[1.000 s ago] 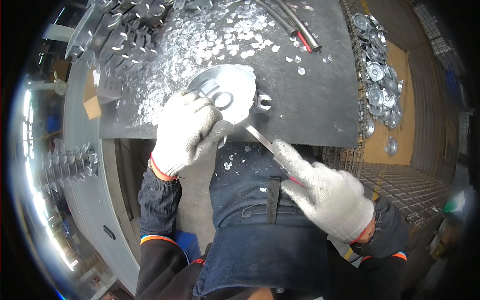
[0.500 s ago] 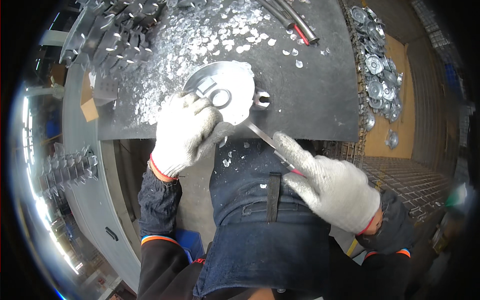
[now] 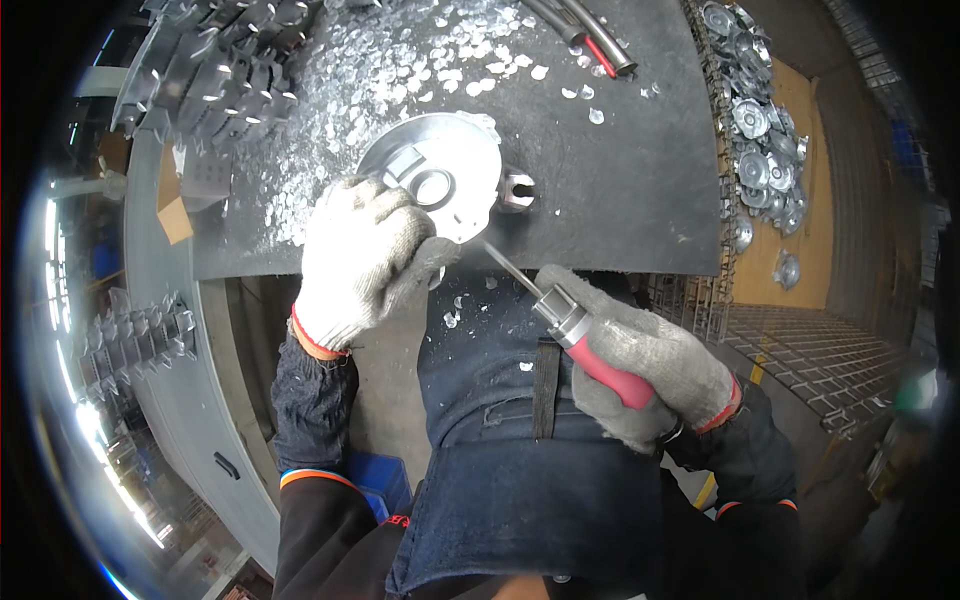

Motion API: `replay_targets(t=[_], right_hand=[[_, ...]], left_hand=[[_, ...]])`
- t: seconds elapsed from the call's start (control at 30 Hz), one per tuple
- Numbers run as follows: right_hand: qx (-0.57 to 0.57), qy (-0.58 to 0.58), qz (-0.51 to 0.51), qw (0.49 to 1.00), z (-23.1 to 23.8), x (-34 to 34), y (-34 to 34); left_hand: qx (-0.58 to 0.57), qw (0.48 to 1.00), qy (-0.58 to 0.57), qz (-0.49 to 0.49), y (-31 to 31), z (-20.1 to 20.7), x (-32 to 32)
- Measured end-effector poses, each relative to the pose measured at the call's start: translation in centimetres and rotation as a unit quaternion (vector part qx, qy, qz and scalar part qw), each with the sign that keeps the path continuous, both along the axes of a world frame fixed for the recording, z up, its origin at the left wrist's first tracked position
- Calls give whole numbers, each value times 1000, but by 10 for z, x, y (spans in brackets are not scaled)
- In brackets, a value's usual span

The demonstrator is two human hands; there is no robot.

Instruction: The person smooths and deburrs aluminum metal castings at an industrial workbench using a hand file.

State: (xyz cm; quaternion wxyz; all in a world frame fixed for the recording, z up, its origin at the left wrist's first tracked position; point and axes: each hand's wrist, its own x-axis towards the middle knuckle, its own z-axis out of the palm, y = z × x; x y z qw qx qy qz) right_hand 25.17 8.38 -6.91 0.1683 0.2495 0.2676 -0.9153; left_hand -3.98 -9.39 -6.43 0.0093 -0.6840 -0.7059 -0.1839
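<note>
A round, dish-shaped cast metal cover (image 3: 470, 180), silvery with a raised ring inside, is held tilted at the near edge of the dark work mat. My left hand (image 3: 362, 255), in a white knit glove, is closed on its near left rim, the thumb at its lower edge. In my gloved right hand (image 3: 655, 350) is a hand tool (image 3: 605, 372) with a red handle, a grey metal collar and a thin metal blade. The blade's tip is just beside the cover's lower right edge; whether they touch I cannot tell. A small forked metal block (image 3: 517, 189) lies at the cover's right.
Thin metal flakes (image 3: 400, 70) litter the dark mat (image 3: 640, 190). Stacked finned metal parts (image 3: 215, 80) stand at far left, near a cardboard box (image 3: 174, 205). Dark tubes (image 3: 590, 35) lie at the back. A wire-mesh bin (image 3: 745, 290) at right holds several cast parts (image 3: 765, 150).
My right hand has rolled, bringing the red handle and grey collar into view. The blade has drawn slightly away from the cover's edge. My left hand and the cover have shifted slightly left.
</note>
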Motion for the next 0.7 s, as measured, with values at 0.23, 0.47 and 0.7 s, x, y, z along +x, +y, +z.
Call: replay_targets(t=[0.23,0.47,0.7], right_hand=[[153,-34,32,987,26,-6,5],[321,16,162,933,36,-7,20],[639,203,74,738,12,2,5]], left_hand=[[-14,1000,-5,-7,-1,4,-2],[-8,1000,-14,5,5,2,-8],[97,994,-53,22,2,10,-16]])
